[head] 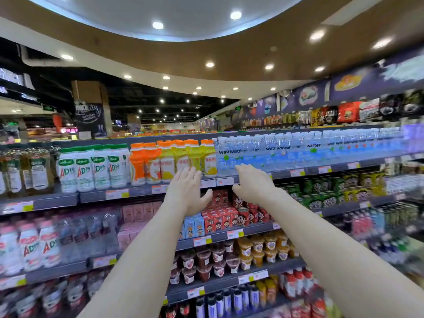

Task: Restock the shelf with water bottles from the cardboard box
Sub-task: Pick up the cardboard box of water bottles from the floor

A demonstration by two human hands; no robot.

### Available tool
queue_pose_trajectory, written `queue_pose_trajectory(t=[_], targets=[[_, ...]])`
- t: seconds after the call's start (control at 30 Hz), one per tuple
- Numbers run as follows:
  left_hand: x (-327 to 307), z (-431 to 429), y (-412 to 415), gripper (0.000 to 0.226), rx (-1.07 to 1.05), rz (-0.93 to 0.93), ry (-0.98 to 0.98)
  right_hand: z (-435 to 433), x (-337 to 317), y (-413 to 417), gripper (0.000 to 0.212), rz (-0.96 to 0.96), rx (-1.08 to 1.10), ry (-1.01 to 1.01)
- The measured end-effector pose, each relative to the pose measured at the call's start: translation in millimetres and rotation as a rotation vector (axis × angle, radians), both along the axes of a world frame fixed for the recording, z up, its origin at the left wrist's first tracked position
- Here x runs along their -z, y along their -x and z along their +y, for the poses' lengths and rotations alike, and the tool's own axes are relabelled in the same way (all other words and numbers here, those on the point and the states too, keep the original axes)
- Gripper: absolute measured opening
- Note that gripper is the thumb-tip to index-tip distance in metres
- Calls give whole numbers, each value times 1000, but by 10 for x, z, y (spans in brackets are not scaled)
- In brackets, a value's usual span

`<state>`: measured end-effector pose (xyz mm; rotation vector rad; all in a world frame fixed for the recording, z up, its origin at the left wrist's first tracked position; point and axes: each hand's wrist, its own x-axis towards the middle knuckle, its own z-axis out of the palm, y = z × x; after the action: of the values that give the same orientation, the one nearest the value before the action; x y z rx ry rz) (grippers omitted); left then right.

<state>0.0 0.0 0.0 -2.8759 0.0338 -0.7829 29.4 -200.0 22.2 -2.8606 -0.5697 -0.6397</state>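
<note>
The water bottles (pixel 298 152) stand in a long packed row on the top shelf (pixel 284 173), clear with blue labels, running from the middle of the view out toward 3 o'clock, where they blur. Both bare hands are raised in front of that shelf's edge, empty. The right hand (pixel 251 183) sits at the near end of the row, just below the first bottles, its fingers loosely apart and pointing up and away; whether the fingertips touch a bottle cannot be told. The left hand (pixel 188 191) is beside it at 9 o'clock, flat and spread, thumb out toward the right hand, in front of the yellow juice bottles (pixel 195 157). Further toward 9 o'clock stand orange-capped bottles (pixel 142 161), then white bottles with green caps (pixel 91 168). At 6 o'clock from the hands, the next shelf holds red drink cartons and cans (pixel 231 216), with pudding cups (pixel 229 260) on the shelf under that.
</note>
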Motion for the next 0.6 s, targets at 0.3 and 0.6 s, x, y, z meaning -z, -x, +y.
queue_pose_trajectory(t=[0.3, 0.6], targets=[[250, -1031, -497, 73, 118, 69, -47, -1198, 349, -254, 62, 88, 155, 28], [556, -2796, -1239, 77, 246, 131, -60, -3341, 668, -539, 53, 215, 387, -22]])
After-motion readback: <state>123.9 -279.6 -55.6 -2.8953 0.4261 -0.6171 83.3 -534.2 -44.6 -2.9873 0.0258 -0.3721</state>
